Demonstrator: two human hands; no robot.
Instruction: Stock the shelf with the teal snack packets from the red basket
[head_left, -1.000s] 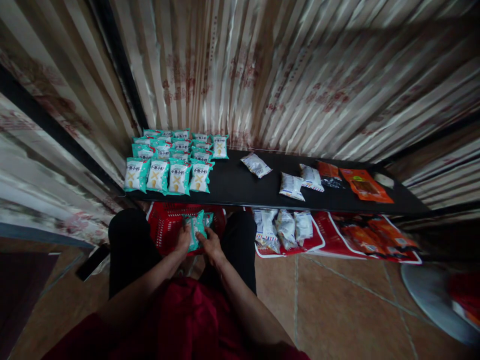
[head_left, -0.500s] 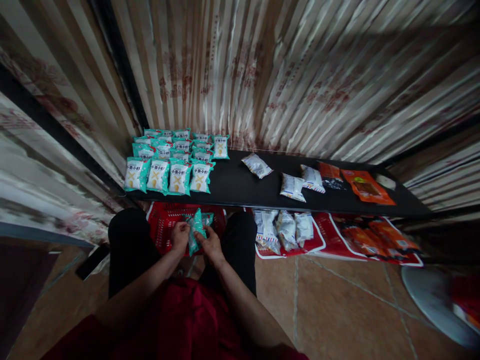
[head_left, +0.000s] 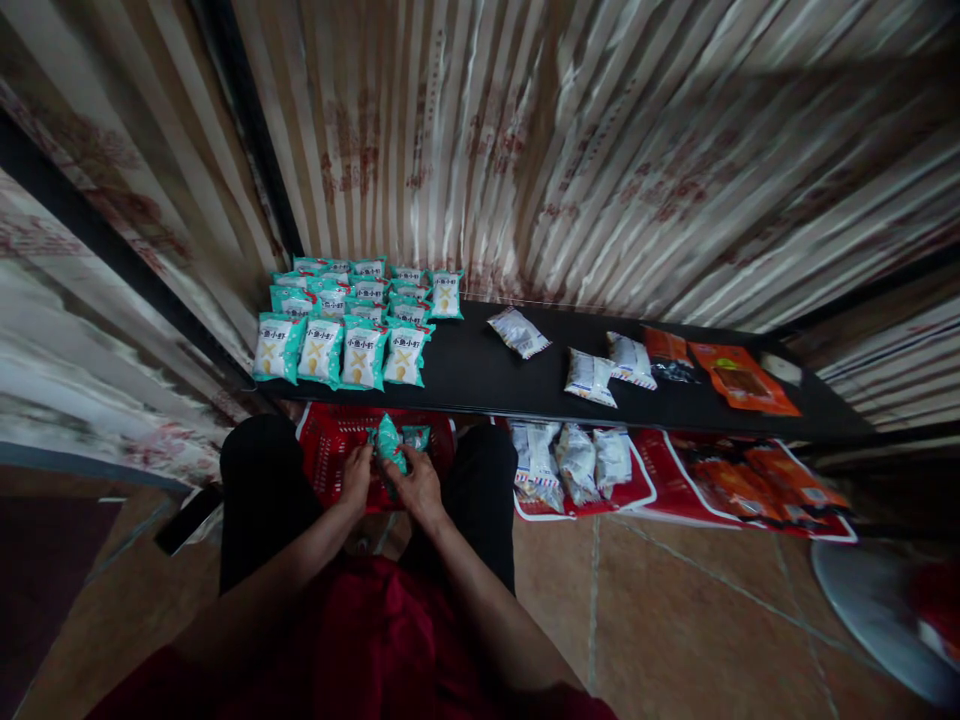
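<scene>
A teal snack bag [head_left: 388,437] stands tilted on edge between my hands, above the red basket [head_left: 318,450]. My right hand [head_left: 417,487] grips its right side, thumb across the front. On the left side, my left hand [head_left: 357,478] is closed with curled fingers at the bag's edge; its fingertips are partly hidden. Another teal bag [head_left: 417,436] lies behind in the basket. On the black shelf [head_left: 480,375] just beyond, teal-and-white snack bags [head_left: 363,355] stand in several rows at the left end.
White snack bags [head_left: 590,376] and an orange packet [head_left: 742,378] lie along the shelf. Below it, one red basket holds white bags [head_left: 577,460], another orange packets [head_left: 787,480]. My knees flank the nearest basket. A dark phone-like slab [head_left: 187,520] is at left; a curtain [head_left: 465,150] hangs behind.
The bag in my hands has turned more upright and narrower to view. My left hand has shifted slightly left and down. The whole view has moved a little.
</scene>
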